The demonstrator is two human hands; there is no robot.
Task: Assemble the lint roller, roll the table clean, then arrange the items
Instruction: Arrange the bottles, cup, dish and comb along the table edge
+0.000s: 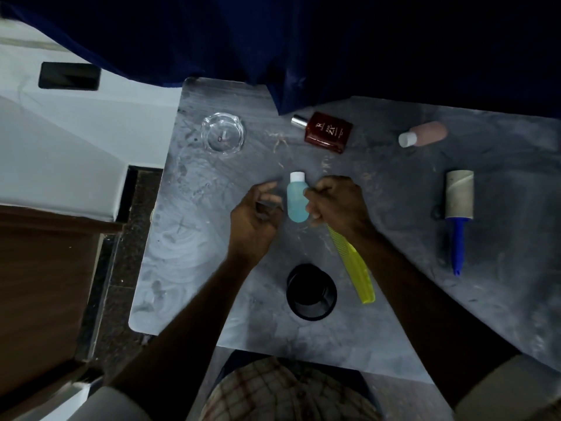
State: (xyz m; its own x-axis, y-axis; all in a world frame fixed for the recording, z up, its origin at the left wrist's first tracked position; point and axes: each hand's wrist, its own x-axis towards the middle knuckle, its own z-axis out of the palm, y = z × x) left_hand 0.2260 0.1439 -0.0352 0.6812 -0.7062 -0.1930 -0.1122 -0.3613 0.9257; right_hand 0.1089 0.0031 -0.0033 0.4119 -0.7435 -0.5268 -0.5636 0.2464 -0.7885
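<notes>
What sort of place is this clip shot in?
Likely a bedroom or hotel room: a white bed beside the grey table, a blue curtain behind it, toiletries like the perfume bottle and comb.

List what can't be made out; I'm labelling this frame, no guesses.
Head view:
Whether the left hand holds anything: blurred.
Far end of the yellow comb: hidden by the right hand.
Small print on the perfume bottle: too small.
Inside of the black cup: too dark.

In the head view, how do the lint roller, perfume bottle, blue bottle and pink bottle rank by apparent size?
1. lint roller
2. perfume bottle
3. blue bottle and pink bottle look alike; the right hand hides part of the blue one, so I leave them tied.
</notes>
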